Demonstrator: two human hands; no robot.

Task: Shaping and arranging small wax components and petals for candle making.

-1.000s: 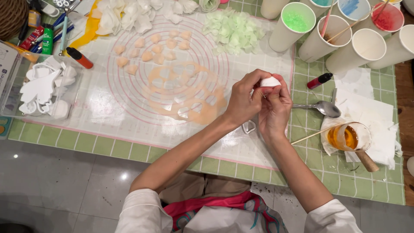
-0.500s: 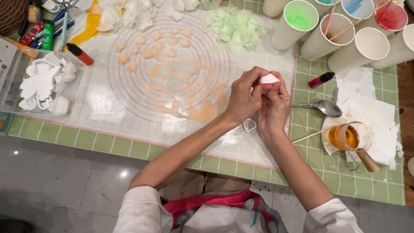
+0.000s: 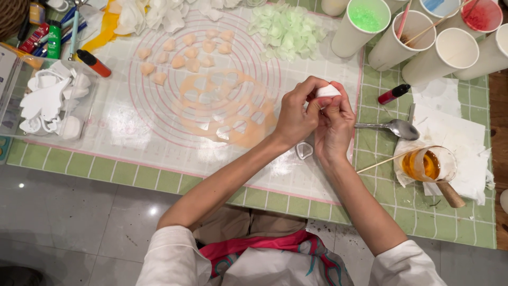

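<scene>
My left hand [image 3: 296, 116] and my right hand [image 3: 336, 127] meet above the right side of a clear mat [image 3: 121, 127] printed with pink circles. Together their fingertips pinch a small white piece [image 3: 328, 91], partly hidden by the fingers. Just below the hands a small heart-shaped cutter [image 3: 304, 151] lies on the mat. To the left of my hands a thin orange dough sheet [image 3: 233, 114] full of cut-out holes is spread on the mat. Several peach petals [image 3: 182, 50] lie beyond it.
A pile of green petals [image 3: 283, 29] and white petals [image 3: 159, 13] lie at the far edge. Paper cups [image 3: 450, 53] with colours stand far right, beside a spoon [image 3: 394, 127], a small red bottle [image 3: 392, 94] and a glass of orange liquid [image 3: 426, 164]. A tray of white cutters [image 3: 47, 100] sits left.
Both hands stay closed around the white piece in the same spot; only the fingers shift slightly.
</scene>
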